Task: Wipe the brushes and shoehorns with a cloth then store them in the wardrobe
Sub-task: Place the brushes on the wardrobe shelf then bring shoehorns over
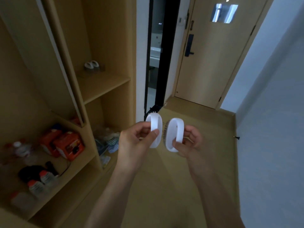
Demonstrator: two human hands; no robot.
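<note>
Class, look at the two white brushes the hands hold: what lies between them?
Head view: nothing lies between left brush and right brush; only a narrow gap showing floor.

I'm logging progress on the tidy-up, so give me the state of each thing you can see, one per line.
Left brush: held in left hand, off the shelves.
Right brush: held in right hand, bristles facing the other brush.
Wardrobe: open, shelves showing.
Two brushes on shelf: stored.
Door: closed.
</note>
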